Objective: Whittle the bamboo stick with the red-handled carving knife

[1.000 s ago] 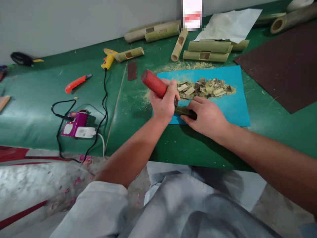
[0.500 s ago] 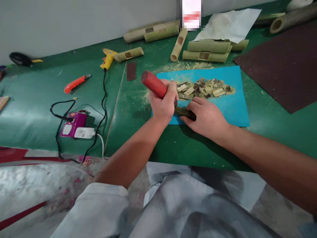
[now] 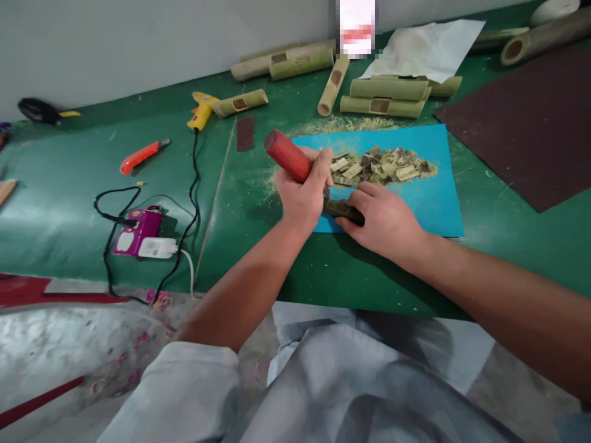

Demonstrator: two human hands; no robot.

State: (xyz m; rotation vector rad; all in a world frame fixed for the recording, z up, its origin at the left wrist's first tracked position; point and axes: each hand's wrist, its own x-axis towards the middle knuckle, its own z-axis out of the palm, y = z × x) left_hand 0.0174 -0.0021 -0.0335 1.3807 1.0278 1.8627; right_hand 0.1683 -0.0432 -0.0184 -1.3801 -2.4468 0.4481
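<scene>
My left hand [image 3: 302, 191] is closed around a thick red-handled chisel [image 3: 287, 155], whose handle tilts up to the left. Its blade is mostly hidden below the fist, against a green bamboo piece [image 3: 340, 210]. My right hand [image 3: 385, 212] grips that bamboo from the right, fingers over the top and thumb on the near side, so its right end is covered. The bamboo lies at the near part of a blue sheet [image 3: 415, 209]. Just beyond my hands, a heap of bamboo chips and shavings [image 3: 383, 165] rests on the sheet.
Cut bamboo tubes [image 3: 383, 106], some with rectangular openings, lie along the back of the green table [image 3: 249, 246] near white paper [image 3: 425, 46]. A dark brown sheet [image 3: 521, 129] is at right. Leftward are a yellow glue gun [image 3: 202, 112], an orange cutter [image 3: 141, 157] and a purple power block [image 3: 143, 229].
</scene>
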